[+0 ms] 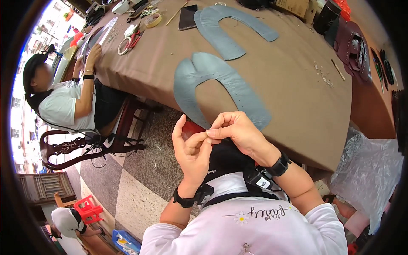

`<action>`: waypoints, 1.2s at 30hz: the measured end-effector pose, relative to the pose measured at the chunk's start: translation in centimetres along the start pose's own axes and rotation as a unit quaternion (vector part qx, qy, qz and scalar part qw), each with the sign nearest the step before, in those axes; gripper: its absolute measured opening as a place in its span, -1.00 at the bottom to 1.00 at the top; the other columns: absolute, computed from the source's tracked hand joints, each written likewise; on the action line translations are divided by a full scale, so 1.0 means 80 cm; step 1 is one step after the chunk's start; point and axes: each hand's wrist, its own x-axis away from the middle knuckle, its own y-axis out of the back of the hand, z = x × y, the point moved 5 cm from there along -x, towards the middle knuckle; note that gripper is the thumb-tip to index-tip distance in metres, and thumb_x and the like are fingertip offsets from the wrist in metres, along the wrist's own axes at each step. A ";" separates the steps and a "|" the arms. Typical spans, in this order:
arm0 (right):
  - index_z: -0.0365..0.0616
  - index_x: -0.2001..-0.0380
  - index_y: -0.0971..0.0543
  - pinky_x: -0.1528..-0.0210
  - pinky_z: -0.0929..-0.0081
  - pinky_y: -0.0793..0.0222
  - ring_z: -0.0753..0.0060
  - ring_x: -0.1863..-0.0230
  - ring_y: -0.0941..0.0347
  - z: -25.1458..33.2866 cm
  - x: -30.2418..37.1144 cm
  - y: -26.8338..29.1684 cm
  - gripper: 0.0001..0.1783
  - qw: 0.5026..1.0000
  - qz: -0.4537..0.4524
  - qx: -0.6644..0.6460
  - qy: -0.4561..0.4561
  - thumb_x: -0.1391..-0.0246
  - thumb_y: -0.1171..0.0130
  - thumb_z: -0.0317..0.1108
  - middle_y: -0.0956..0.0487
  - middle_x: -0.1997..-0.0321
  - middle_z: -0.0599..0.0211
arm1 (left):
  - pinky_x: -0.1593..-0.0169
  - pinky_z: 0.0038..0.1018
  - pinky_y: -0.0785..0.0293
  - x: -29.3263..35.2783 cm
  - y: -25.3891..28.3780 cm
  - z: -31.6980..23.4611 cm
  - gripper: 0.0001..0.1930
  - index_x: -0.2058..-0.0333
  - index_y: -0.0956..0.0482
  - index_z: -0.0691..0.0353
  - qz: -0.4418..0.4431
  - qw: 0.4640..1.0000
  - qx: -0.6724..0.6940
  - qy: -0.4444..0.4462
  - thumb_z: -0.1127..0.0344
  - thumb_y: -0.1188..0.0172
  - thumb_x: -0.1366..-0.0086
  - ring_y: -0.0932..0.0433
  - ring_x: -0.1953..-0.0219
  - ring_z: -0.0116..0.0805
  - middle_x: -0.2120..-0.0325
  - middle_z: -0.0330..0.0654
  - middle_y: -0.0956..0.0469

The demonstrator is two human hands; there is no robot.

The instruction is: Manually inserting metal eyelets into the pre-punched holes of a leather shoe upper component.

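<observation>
My left hand point(192, 151) and my right hand point(240, 132) meet in front of my body, just off the table's near edge. Thumb and fingers of both are pinched together at one spot. Whatever sits between the fingertips is too small to make out. Just beyond them lies a grey-blue U-shaped leather piece point(187, 85), its rounded, notched end pointing away from me and small holes along it. A second grey-blue leather piece point(212, 32) of similar shape lies farther back on the brown-covered table point(297, 89).
Small shiny bits point(324, 75) and a thin stick point(338, 70) lie at the right. Farther off are a phone point(188, 18), a tape roll point(153, 20) and red-handled scissors point(135, 39). A co-worker point(63, 100) sits at the left. Clear plastic sheeting point(365, 165) hangs at the right.
</observation>
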 end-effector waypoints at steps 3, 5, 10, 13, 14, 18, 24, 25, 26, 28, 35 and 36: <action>-0.18 0.57 -0.55 0.52 0.67 -0.25 0.64 0.55 -0.42 -0.008 -0.003 0.002 -0.89 0.999 0.001 -0.047 -0.026 0.06 -0.29 -0.48 -0.56 0.56 0.37 | 0.14 -0.47 -0.55 0.004 0.002 -0.001 -0.31 -0.24 0.15 0.30 -0.011 1.000 0.001 -0.008 0.70 0.02 -0.20 -0.59 0.31 -0.34 0.36 -0.04 -0.57; -0.16 0.58 -0.54 0.52 0.64 -0.25 0.64 0.55 -0.41 -0.007 -0.004 0.004 -0.87 0.997 -0.003 -0.068 -0.044 0.05 -0.29 -0.46 -0.56 0.56 0.38 | 0.16 -0.45 -0.56 0.009 0.006 -0.004 -0.29 -0.24 0.14 0.29 -0.027 1.000 0.015 -0.006 0.71 0.01 -0.18 -0.59 0.35 -0.33 0.37 -0.05 -0.57; -0.23 0.51 -0.48 0.44 0.55 -0.27 0.60 0.50 -0.34 0.100 0.017 0.031 -0.85 0.738 -0.303 0.444 0.408 0.03 -0.24 -0.42 -0.50 0.50 0.31 | 0.25 -0.44 -0.57 0.016 0.043 -0.025 -0.26 -0.24 0.11 0.30 -0.091 0.995 0.036 0.018 0.70 -0.01 -0.12 -0.58 0.46 -0.35 0.43 -0.07 -0.57; -0.24 0.44 -0.49 0.40 0.53 -0.31 0.58 0.46 -0.37 0.097 0.007 0.033 -0.84 0.855 -0.217 0.347 0.319 -0.01 -0.23 -0.37 -0.51 0.45 0.35 | 0.30 -0.46 -0.56 0.019 0.058 -0.028 -0.25 -0.24 0.09 0.33 -0.124 0.991 0.035 0.030 0.69 -0.03 -0.10 -0.55 0.49 -0.40 0.45 -0.10 -0.57; -0.25 0.40 -0.50 0.37 0.52 -0.34 0.54 0.46 -0.39 0.081 -0.001 0.024 -0.82 0.918 -0.127 0.281 0.250 -0.03 -0.23 -0.34 -0.51 0.43 0.37 | 0.28 -0.49 -0.54 0.018 0.055 -0.024 -0.26 -0.25 0.08 0.32 -0.117 0.992 0.025 0.030 0.69 -0.03 -0.11 -0.54 0.47 -0.42 0.44 -0.10 -0.57; -0.36 0.17 -0.45 0.21 0.50 -0.35 0.50 0.22 -0.38 0.016 -0.001 -0.025 -0.47 0.932 -0.004 0.318 0.176 0.04 -0.33 -0.14 -0.47 0.25 0.23 | 0.26 -0.60 -0.44 0.014 0.044 -0.011 -0.25 -0.26 0.08 0.28 -0.105 0.994 0.011 0.009 0.69 -0.04 -0.13 -0.51 0.43 -0.51 0.42 -0.12 -0.58; -0.22 0.45 -0.49 0.51 0.67 -0.22 0.73 0.54 -0.30 -0.006 -0.017 -0.021 -0.76 0.981 0.047 0.187 0.016 -0.05 -0.25 -0.27 -0.46 0.55 0.50 | 0.22 -0.70 -0.34 0.008 0.042 -0.004 -0.20 -0.30 0.13 0.25 -0.083 0.996 -0.017 -0.008 0.69 -0.04 -0.12 -0.46 0.42 -0.62 0.40 -0.18 -0.58; -0.15 0.49 -0.47 0.56 0.74 -0.14 0.82 0.57 -0.25 -0.007 -0.017 -0.024 -0.80 0.988 0.073 0.136 -0.006 -0.08 -0.22 -0.29 -0.43 0.59 0.58 | 0.17 -0.65 -0.40 0.006 0.042 -0.004 -0.21 -0.29 0.11 0.26 -0.080 0.996 -0.027 -0.029 0.68 -0.05 -0.12 -0.46 0.39 -0.62 0.40 -0.20 -0.57; -0.15 0.49 -0.47 0.56 0.74 -0.14 0.82 0.57 -0.25 -0.005 -0.017 -0.024 -0.80 0.988 0.069 0.135 -0.003 -0.08 -0.22 -0.29 -0.43 0.59 0.58 | 0.12 -0.60 -0.45 0.006 0.042 -0.006 -0.22 -0.28 0.10 0.27 -0.070 0.995 -0.039 -0.052 0.68 -0.06 -0.12 -0.46 0.36 -0.62 0.40 -0.21 -0.56; -0.19 0.53 -0.42 0.51 0.63 -0.18 0.61 0.55 -0.30 0.000 -0.016 -0.018 -0.82 0.984 -0.006 0.167 0.057 -0.06 -0.19 -0.40 -0.43 0.58 0.46 | -0.01 -0.50 -0.39 0.006 0.045 -0.001 -0.21 -0.28 0.12 0.27 -0.071 0.997 -0.018 -0.032 0.68 -0.05 -0.11 -0.45 0.34 -0.61 0.41 -0.23 -0.55; -0.28 0.50 -0.33 0.29 0.22 -0.20 0.00 0.35 -0.27 0.058 -0.006 -0.007 -0.85 0.692 -0.213 0.524 0.449 0.10 -0.13 -0.57 -0.37 0.49 0.09 | -0.07 -0.51 -0.24 0.019 0.057 0.010 -0.13 -0.30 0.23 0.26 -0.082 0.991 0.104 -0.010 0.69 -0.02 -0.07 -0.46 0.24 -0.47 0.40 -0.14 -0.56; -0.29 0.46 -0.33 0.30 0.19 -0.22 -0.05 0.36 -0.30 0.067 -0.010 0.000 -0.85 0.688 -0.230 0.524 0.447 0.08 -0.12 -0.57 -0.38 0.47 0.05 | -0.08 -0.44 -0.27 0.021 0.061 0.010 -0.14 -0.30 0.21 0.26 -0.077 0.992 0.097 -0.011 0.69 -0.02 -0.07 -0.48 0.23 -0.43 0.38 -0.12 -0.56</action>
